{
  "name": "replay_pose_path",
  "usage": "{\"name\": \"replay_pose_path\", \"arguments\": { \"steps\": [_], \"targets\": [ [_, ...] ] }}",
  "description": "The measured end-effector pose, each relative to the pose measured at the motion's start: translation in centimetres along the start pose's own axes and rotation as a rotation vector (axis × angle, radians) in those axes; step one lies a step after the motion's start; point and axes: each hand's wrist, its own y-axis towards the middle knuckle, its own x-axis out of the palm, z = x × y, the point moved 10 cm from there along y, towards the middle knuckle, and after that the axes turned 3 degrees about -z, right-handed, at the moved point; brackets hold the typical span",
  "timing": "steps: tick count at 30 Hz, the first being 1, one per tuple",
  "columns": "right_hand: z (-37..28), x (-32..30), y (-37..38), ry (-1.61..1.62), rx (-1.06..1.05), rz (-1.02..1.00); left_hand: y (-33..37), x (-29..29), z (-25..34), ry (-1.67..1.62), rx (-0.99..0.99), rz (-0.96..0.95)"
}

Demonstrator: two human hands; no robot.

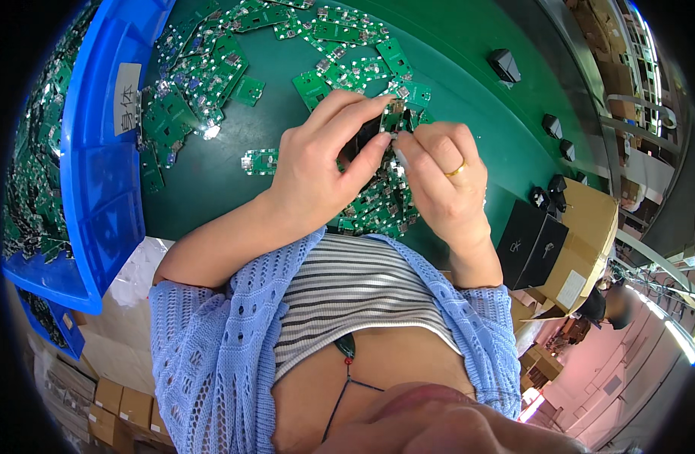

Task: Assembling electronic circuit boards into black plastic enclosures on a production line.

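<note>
Green matting covers the tabletop [469,98] before us, and just above its near edge we hold a small green circuit board [393,117] up between both hands. It stands roughly upright, long axis running away from us, pinched at the meeting point of the two sets of fingertips. Our left hand [321,163] comes in from the left, its fingers [355,106] curled closed over the board's top and left edge, with a dark piece partly hidden behind the thumb; what that piece is we cannot tell. Our right hand [442,178], wearing a gold ring [456,169], closes on the board's lower right edge, thumb and forefinger pressed together just under it. Both hands touch the board, the left covering more of it.

Directly below the hands lies a loose heap of boards [381,208], and one single board [259,160] sits apart to the left. More scattered boards [211,83] spread toward the blue bin [105,174] at far left, which is itself full of them. Small black blocks [505,65] dot the mat to the right, well apart, and a cardboard box [590,227] with a black carton [531,244] stands by the right edge. Nothing lies between the hands and the heap.
</note>
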Motion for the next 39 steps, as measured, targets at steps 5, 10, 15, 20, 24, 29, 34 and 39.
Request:
{"name": "replay_pose_path", "arguments": {
  "steps": [5, 10, 15, 20, 24, 29, 34, 39],
  "targets": [
    [1.5, 0.3, -0.3, 0.132, 0.043, 0.029, 0.1, 0.2, -0.8, -0.070, -0.007, -0.012],
    [1.7, 1.3, -0.1, 0.248, 0.034, 0.005, 0.2, 0.4, -0.9, -0.020, 0.015, -0.010],
    [2.9, 2.3, -1.0, 0.295, 0.046, 0.129, 0.2, 0.6, -2.1, -0.043, -0.009, 0.034],
    [5.4, 3.0, -2.7, 0.505, 0.369, 0.177, 0.6, 0.2, -2.6, -0.114, -0.066, 0.065],
    [6.2, 5.0, -4.7, 0.935, 0.637, 0.217, 0.3, 0.1, -1.7, -0.104, -0.018, 0.082],
    [4.9, 7.5, -4.7, 1.323, 0.816, 0.150, 0.1, 0.4, -0.4, -0.077, 0.031, 0.016],
    [4.8, 7.8, -4.6, 1.418, 0.846, 0.283, 0.0, 0.0, 0.6, -0.026, 0.110, 0.046],
    [4.8, 8.3, -4.7, 1.483, 0.838, 0.360, -0.1, -0.2, 0.7, 0.018, 0.150, 0.096]
  ]
}}
